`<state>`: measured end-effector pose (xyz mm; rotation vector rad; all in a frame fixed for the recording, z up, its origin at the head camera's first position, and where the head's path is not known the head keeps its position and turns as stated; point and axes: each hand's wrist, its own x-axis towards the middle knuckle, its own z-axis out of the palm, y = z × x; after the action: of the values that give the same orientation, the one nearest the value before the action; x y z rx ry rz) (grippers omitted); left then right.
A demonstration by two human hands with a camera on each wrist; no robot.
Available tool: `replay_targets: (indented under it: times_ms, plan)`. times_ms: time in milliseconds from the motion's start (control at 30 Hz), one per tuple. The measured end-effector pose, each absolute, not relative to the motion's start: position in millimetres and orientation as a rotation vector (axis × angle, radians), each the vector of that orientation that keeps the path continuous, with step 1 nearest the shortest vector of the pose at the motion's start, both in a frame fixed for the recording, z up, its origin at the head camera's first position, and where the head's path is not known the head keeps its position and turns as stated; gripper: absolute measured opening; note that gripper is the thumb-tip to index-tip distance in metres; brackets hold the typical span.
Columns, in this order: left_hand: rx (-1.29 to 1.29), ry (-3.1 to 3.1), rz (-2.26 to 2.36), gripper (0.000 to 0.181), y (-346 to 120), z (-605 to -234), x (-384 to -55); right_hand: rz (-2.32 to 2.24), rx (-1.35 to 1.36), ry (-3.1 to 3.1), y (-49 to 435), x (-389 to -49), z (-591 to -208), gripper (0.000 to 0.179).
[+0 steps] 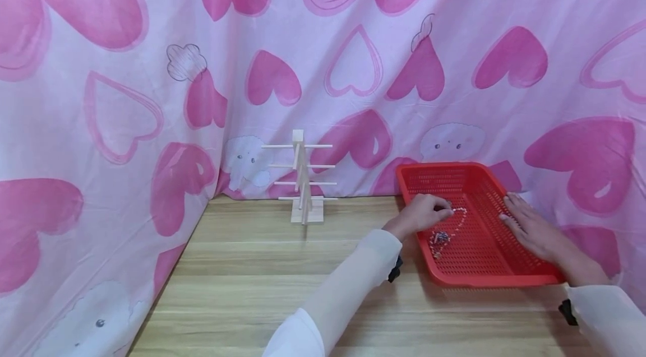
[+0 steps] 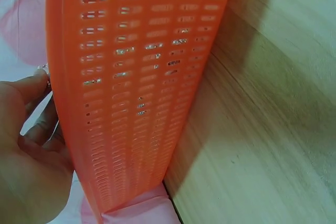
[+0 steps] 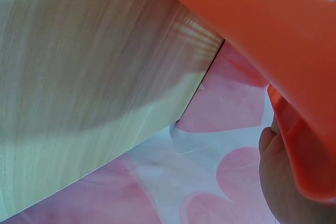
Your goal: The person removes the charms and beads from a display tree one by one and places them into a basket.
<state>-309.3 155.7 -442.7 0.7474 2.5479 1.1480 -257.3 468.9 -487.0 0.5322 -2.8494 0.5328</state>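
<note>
My left hand reaches over the left side of a red plastic basket and pinches one end of a beaded necklace between thumb and fingertips. The strand curves down into the basket, where a small dark-and-silver cluster lies near the left wall. In the left wrist view, glints of beads show through the slots of the basket wall, with my thumb and fingers at its rim. My right hand rests with fairly straight fingers on the basket's right rim. The right wrist view shows it partly hidden behind the red rim.
A pale wooden stand with several thin horizontal pegs on an upright post stands at the back of the wood-grain table, left of the basket. A pink heart-print cloth hangs behind and at both sides.
</note>
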Motion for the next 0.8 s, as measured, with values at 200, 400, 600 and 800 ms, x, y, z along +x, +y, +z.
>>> replay_targets:
  times_ms: [200,400,600,800]
  plan:
    - [0.781,2.627,1.020,0.027,158.3,-443.5,-312.9,0.534,0.519,-2.854,467.8,-256.0,-486.7,0.063]
    - [0.839,2.727,0.868,0.030,162.8,-441.4,-315.6,0.535,0.522,-2.847,465.9,-256.4,-485.8,0.063]
    - [0.808,2.752,0.800,0.037,164.0,-443.2,-317.2,0.545,0.513,-2.858,462.4,-254.4,-485.2,0.063]
    - [0.836,2.772,0.740,0.038,165.7,-446.2,-319.0,0.552,0.488,-2.887,464.0,-252.3,-483.4,0.065]
